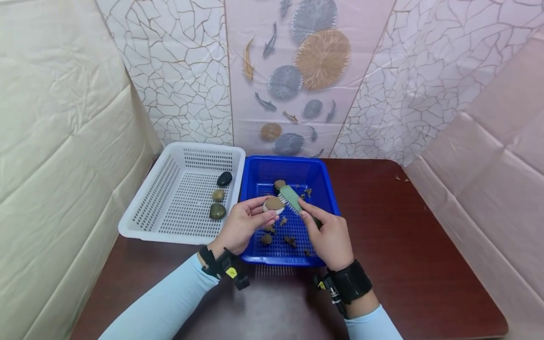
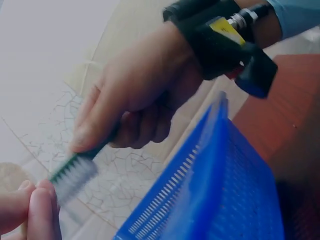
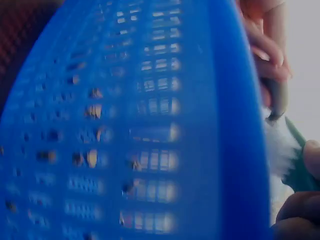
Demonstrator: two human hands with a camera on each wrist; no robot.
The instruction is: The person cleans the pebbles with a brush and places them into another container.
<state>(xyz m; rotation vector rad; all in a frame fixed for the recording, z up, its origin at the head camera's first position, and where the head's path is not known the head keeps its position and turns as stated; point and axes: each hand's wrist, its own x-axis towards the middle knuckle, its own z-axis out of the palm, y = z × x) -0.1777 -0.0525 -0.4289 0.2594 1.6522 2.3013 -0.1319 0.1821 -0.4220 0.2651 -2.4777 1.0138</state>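
Observation:
Over the blue basket (image 1: 290, 260), my left hand (image 1: 242, 224) pinches a pale stone (image 1: 273, 204) with a brown, mud-like top between thumb and fingers. My right hand (image 1: 331, 238) grips a green scrub brush (image 1: 291, 197), its white bristles turned toward the stone and very near or touching it. In the left wrist view the brush bristles (image 2: 75, 176) are blurred beside the left fingertips. The right wrist view shows the brush (image 3: 300, 167) partly behind the basket wall. Another brown-topped stone (image 1: 279, 184) lies in the basket, among several brown crumbs (image 1: 290, 241).
Left of the blue basket stands a white basket (image 1: 127, 228) holding a black stone (image 1: 224, 178), a small tan stone (image 1: 218, 195) and an olive stone (image 1: 217, 211). Both stand on a dark red-brown table (image 1: 403, 245). Draped sheets surround the table at the back and sides.

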